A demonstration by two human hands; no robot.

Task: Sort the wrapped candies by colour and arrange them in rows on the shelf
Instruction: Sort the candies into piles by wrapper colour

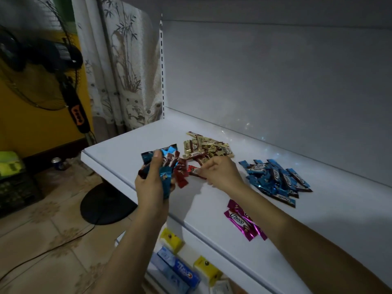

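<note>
A white shelf (212,200) is seen from above, with wrapped candies laid on it in separate heaps. A mixed bunch of blue and red candies (167,164) is clutched in the left hand (151,183), which is closed around the wrappers above the shelf's front left edge, the thumb pressed on top of the bunch. A single red candy (196,171) is pinched between the thumb and fingertips of the right hand (220,172), just beside the bunch and low over the shelf; whether its far end is touching the shelf cannot be told. Behind the right hand a heap of gold candies (209,148) is lying loosely, near the back panel. To the right a pile of blue candies (275,179) is spread out, well apart from the gold heap. Nearer the front edge, a few magenta candies (244,219) are lying side by side, partly covered by the right forearm. No tidy rows are formed in any heap. On the lower shelf, a toothpaste box (180,272) and small yellow boxes (170,240) are visible. A black standing fan (70,98) is placed on the tiled floor at the left, before a patterned curtain (123,60).
</note>
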